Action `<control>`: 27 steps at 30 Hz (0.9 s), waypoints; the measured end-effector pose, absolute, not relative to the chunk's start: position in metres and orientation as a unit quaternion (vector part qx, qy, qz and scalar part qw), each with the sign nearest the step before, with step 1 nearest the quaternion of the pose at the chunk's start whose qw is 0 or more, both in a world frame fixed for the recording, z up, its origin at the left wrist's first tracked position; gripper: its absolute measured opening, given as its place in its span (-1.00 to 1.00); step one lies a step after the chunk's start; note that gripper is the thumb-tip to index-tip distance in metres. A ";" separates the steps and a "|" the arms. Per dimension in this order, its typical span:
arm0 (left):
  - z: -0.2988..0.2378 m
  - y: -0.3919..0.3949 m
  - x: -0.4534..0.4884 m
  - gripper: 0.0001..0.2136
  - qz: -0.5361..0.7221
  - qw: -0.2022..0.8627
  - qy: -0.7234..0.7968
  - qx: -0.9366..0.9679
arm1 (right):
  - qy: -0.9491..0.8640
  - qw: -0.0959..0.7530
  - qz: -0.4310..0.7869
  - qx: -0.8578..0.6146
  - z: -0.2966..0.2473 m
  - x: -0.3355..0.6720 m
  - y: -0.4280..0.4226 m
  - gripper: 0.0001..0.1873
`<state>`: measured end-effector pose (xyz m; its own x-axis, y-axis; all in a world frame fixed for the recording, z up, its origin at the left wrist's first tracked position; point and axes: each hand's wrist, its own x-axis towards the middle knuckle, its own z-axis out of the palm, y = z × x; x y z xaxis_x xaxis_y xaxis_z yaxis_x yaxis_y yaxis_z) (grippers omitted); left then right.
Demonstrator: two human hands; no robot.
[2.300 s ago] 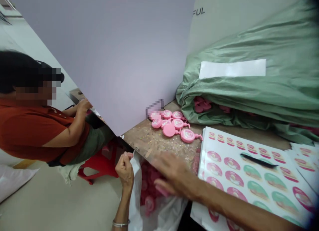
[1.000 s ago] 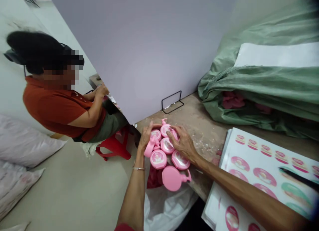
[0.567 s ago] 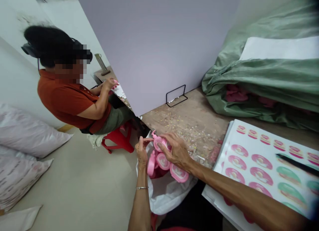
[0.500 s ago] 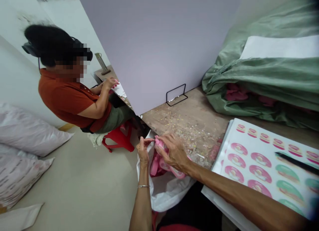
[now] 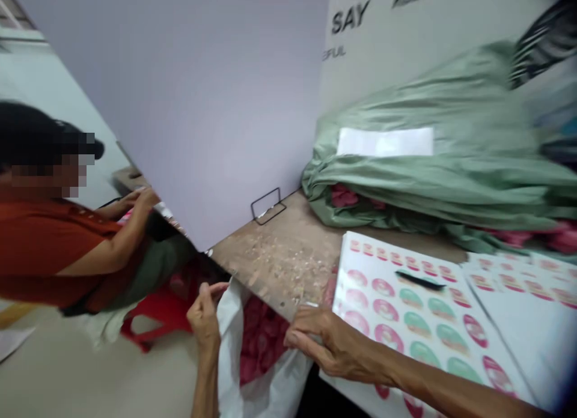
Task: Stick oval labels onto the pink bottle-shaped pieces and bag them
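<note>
Left hand (image 5: 205,316) raised at the top corner of the white plastic bag (image 5: 229,352), thumb and forefinger pinched together on the bag's edge, other fingers loosely curled. Right hand (image 5: 329,346) at the bag's far rim, beside the lower edge of the bench, fingers close together and lightly curled; blur makes it impossible to tell if it has hold of the plastic or anything else. Pink plastic lids (image 5: 264,346) lie heaped inside the open bag, between the two hands, blurred, touching neither hand as far as can be seen. Bag hangs just below the bench (image 5: 279,256), which is worn wood with scattered specks and a small black wire stand (image 5: 268,206) near the lilac board (image 5: 180,106). Sticker sheets (image 5: 396,322) with pink and green round labels lie right of the bag, just beside the right hand, with a black strip (image 5: 419,278) on top. Green sack (image 5: 428,166) sits behind them with pink pieces (image 5: 345,196) at its opening. Co-worker (image 5: 54,244) in a red shirt sits at left on a red stool (image 5: 153,322), hands busy at a separate bench.
</note>
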<state>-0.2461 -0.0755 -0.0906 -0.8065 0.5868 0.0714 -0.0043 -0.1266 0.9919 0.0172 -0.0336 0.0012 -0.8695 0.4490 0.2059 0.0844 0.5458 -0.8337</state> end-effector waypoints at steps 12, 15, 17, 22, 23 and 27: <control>-0.025 0.072 -0.143 -0.56 0.571 0.291 0.579 0.504 | -0.453 0.396 0.596 -0.532 0.005 0.197 0.127 -0.47; -0.030 0.107 -0.113 -0.58 0.553 0.318 0.555 0.534 | -0.439 0.404 0.614 -0.517 0.003 0.199 0.159 -0.54; -0.031 0.125 -0.095 -0.59 0.542 0.338 0.538 0.550 | -0.451 0.404 0.614 -0.506 -0.002 0.191 0.179 -0.55; -0.017 0.165 -0.054 -0.54 0.529 0.470 0.496 0.504 | -0.404 0.499 0.616 -0.456 -0.009 0.173 0.237 -0.44; -0.013 0.173 -0.047 -0.51 0.526 0.508 0.490 0.474 | -0.389 0.529 0.611 -0.442 -0.008 0.172 0.248 -0.43; 0.001 0.197 -0.030 -0.45 0.519 0.572 0.468 0.429 | -0.359 0.592 0.599 -0.402 -0.006 0.169 0.269 -0.51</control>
<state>-0.0296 0.1970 0.0014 0.0221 0.9958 -0.0893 -0.1914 0.0919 0.9772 0.1685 0.2686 -0.0065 0.0240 0.9981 -0.0568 -0.4202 -0.0415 -0.9065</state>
